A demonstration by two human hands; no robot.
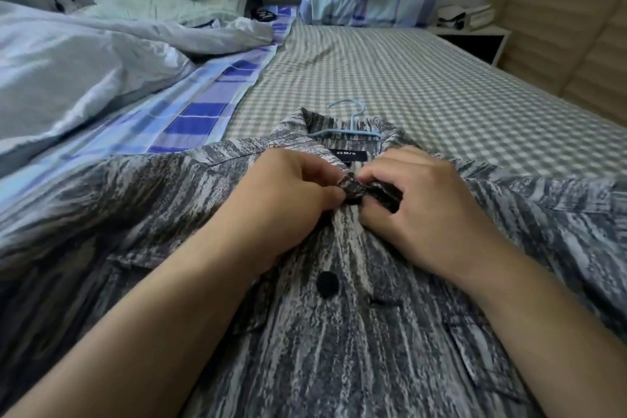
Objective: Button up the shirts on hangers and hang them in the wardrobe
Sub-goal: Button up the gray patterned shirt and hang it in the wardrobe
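Shirt (305, 332), grey with streaky stripes, lay spread front-up on the bed (424, 78), over a checked sheet, its collar pointing away from the person. A light blue hanger (353, 122) sat inside the collar, its hook resting on the sheet beyond. Just below the black neck label (346, 155), the left hand (271, 200) pinched the left edge of the placket between thumb and curled fingers, and the right hand (427, 210) pinched the bunched right edge, the two hands nearly touching at the top of the opening. Lower down, a black button (328, 283) lay exposed beside an open buttonhole (385, 301). A rumpled grey duvet (84, 71) lay to the left, pillows (369, 3) at the head of the bed.
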